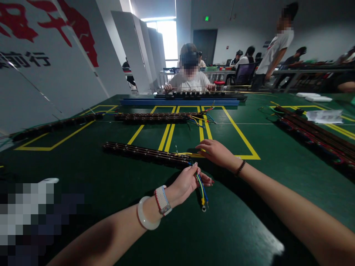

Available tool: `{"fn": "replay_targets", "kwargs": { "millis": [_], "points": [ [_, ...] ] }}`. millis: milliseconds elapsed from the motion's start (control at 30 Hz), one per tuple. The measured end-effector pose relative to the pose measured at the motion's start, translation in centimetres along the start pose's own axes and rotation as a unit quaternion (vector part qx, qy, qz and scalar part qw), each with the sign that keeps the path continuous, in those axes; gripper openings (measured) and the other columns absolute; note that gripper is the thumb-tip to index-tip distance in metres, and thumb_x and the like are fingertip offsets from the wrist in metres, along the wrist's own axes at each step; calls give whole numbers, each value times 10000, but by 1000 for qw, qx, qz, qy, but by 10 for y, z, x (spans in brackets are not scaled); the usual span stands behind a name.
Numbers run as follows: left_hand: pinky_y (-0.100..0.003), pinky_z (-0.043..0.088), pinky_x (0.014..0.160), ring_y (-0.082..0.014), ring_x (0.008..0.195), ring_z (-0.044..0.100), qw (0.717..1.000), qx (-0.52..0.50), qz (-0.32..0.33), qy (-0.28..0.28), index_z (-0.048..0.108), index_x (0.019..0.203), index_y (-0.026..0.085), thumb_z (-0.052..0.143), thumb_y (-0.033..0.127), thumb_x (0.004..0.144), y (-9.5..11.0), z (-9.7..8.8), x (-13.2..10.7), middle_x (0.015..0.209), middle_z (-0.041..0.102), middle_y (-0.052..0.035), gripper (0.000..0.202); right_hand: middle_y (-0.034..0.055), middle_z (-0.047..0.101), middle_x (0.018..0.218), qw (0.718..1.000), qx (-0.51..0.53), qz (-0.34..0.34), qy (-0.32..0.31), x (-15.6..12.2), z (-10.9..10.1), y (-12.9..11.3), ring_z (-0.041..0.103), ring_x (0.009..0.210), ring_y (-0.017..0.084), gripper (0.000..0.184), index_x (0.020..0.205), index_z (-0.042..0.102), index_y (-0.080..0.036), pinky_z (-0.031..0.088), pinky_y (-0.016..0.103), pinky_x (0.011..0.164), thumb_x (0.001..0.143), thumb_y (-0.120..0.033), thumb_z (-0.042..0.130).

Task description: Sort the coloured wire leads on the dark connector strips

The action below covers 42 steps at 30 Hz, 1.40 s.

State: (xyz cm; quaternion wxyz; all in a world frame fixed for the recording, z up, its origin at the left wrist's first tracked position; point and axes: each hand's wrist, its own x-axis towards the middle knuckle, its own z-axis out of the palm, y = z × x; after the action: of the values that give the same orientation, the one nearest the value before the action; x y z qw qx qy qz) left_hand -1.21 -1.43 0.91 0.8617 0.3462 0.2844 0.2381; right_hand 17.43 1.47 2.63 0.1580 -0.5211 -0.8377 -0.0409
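Note:
A long dark strip assembly (146,153) with thin pale lines along it lies slantwise on the green table. From its right end come blue and green-yellow wires (200,184), one tipped with a ring terminal (204,208). My left hand (184,183) is closed on these wires, pinching them between thumb and fingers just off the strip's end. Above it, my right hand (216,151) hovers over the yellow wires (188,154), its fingers stretched loosely leftward and apart. Whether its fingertips touch these wires I cannot tell.
Similar strip bundles with coloured wire ends lie farther back (152,117), at left (58,125) and at right (318,136). Blue rails (180,101) cross the far edge, where a person (191,81) works. Yellow tape (241,133) marks the table (111,192).

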Motion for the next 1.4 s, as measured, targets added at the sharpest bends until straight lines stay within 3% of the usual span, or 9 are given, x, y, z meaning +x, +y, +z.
{"fn": "replay_targets", "kwargs": {
  "millis": [100, 200, 367, 533, 800, 1033, 1133, 1300, 1400],
  "points": [
    [-404, 465, 843, -204, 784, 642, 1000, -15, -5, -7, 401, 801, 126, 331, 328, 940, -2, -4, 3, 746, 610, -93, 255, 69, 609, 914, 993, 82, 81, -6, 0, -28, -11, 546, 765, 127, 191, 969, 641, -140, 392, 224, 672, 932, -286, 524],
    [-392, 467, 841, -198, 801, 639, 999, -43, -20, -3, 437, 818, 117, 333, 315, 940, -2, -7, 6, 775, 616, -107, 255, 26, 570, 624, 977, 76, 139, -142, -8, -53, -34, 453, 513, 98, 353, 730, 636, -138, 291, 224, 483, 932, -393, 499],
    [-262, 464, 733, -94, 691, 571, 998, -45, -43, 26, 498, 817, 117, 435, 337, 913, 2, -7, 9, 762, 572, -29, 248, 68, 609, 658, 956, -7, 91, -277, -31, -47, -77, 528, 522, 150, 410, 791, 673, -132, 269, 233, 447, 860, -517, 552],
    [-275, 466, 753, -105, 724, 582, 998, -43, -29, 22, 511, 799, 115, 434, 311, 914, 2, -5, 8, 776, 575, -38, 240, 103, 638, 757, 953, -71, 89, -279, -35, -37, -87, 616, 660, 228, 224, 892, 672, -119, 388, 262, 528, 845, -320, 585],
    [-408, 410, 971, -240, 968, 625, 993, -83, -44, -69, 548, 854, 61, 347, 280, 879, -1, -13, 7, 962, 634, -199, 298, 51, 630, 699, 968, -64, 158, -185, -34, -70, -55, 578, 584, 168, 178, 793, 656, -167, 299, 247, 481, 882, -222, 511],
    [-457, 428, 938, -243, 884, 656, 998, -47, -28, -23, 524, 858, 75, 339, 262, 920, -5, -12, 9, 874, 658, -182, 271, 22, 656, 745, 947, 272, 171, -18, -4, -76, -35, 623, 632, 131, 123, 944, 618, -160, 456, 217, 579, 836, -215, 600],
    [-463, 437, 919, -242, 863, 660, 999, -39, -15, -30, 515, 851, 78, 344, 249, 926, -6, -11, 8, 857, 659, -181, 253, 39, 650, 714, 913, 386, 132, -13, 28, -64, -43, 626, 649, 136, 189, 891, 591, -123, 458, 217, 578, 866, -310, 592],
    [-454, 448, 896, -237, 837, 661, 999, -34, -7, -34, 520, 800, 73, 341, 236, 926, -5, -10, 7, 823, 657, -169, 272, 25, 606, 647, 974, 223, -22, 25, 84, -23, -69, 533, 574, 91, 242, 755, 624, -97, 339, 199, 530, 891, -294, 590],
    [-445, 456, 871, -238, 809, 661, 999, -33, -14, -39, 523, 795, 67, 314, 234, 930, -5, -11, 7, 811, 652, -171, 300, 52, 647, 755, 983, 159, -88, -33, 104, 3, -80, 551, 650, 102, 172, 843, 685, -100, 341, 202, 577, 898, -221, 576]
  ]
}}
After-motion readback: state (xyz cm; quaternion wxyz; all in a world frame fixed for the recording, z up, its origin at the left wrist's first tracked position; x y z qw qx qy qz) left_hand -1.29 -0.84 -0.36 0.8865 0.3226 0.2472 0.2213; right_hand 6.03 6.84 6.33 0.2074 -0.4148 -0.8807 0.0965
